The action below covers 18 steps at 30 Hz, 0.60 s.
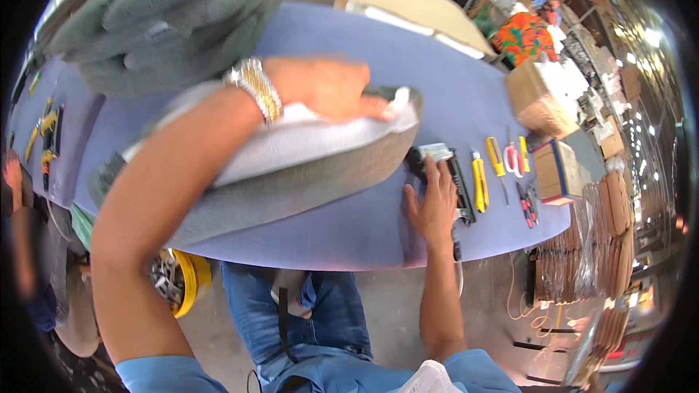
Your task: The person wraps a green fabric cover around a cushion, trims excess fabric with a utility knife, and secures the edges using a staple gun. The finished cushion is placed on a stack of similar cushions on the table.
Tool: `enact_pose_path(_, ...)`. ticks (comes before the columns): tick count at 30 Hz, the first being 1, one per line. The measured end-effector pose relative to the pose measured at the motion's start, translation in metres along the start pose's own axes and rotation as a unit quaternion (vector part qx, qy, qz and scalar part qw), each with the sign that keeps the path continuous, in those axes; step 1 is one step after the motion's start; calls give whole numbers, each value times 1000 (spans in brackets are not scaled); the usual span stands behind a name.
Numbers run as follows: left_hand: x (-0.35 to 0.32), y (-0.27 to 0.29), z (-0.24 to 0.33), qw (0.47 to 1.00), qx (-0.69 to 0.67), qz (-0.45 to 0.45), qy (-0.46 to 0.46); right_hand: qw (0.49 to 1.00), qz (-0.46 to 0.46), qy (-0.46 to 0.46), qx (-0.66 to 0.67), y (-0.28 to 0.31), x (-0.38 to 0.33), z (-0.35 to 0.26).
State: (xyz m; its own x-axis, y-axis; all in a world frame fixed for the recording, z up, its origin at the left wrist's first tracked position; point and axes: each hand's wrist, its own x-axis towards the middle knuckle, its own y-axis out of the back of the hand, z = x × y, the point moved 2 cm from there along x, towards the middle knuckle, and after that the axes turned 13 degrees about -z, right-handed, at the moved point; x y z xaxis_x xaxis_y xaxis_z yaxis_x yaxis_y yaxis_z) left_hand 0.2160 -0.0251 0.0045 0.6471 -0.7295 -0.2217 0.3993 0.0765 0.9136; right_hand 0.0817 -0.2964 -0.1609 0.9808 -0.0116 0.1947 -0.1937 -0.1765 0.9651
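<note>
A long grey upholstered piece (291, 200) with a white inner face lies across the table in front of me. My left hand (320, 91), with a metal watch (255, 89) at the wrist, is over its far edge. Its fingers are curled around that edge and the thumb points right along the white face; motion blurs the hand. To the right, my right hand (435, 200) rests on a black staple gun (461, 185), fingers stretched out and apart. A hose trails from the tool past the table's front edge.
Grey upholstered pieces (167, 22) are piled at the far left. Right of the staple gun lie a yellow cutter (479, 182), a screwdriver (495, 156), scissors (513, 156) and red-handled pliers (526, 205). Boxes (557, 172) stand at the right edge; a yellow bucket (193, 280) sits below.
</note>
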Motion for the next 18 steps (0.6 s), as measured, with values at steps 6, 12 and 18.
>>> enact_pose_path(6, 20, -4, -37, 998, -57, 8, 23, 996, 44, -58, -46, -10, 7, -14)
enact_pose_path(12, -37, 28, 18, 979, -164, -102, 60, 985, 3, -19, 174, 7, 12, 22)
enact_pose_path(18, -169, 11, 18, 942, -71, -195, 265, 742, -133, 0, 657, 206, 11, -70)
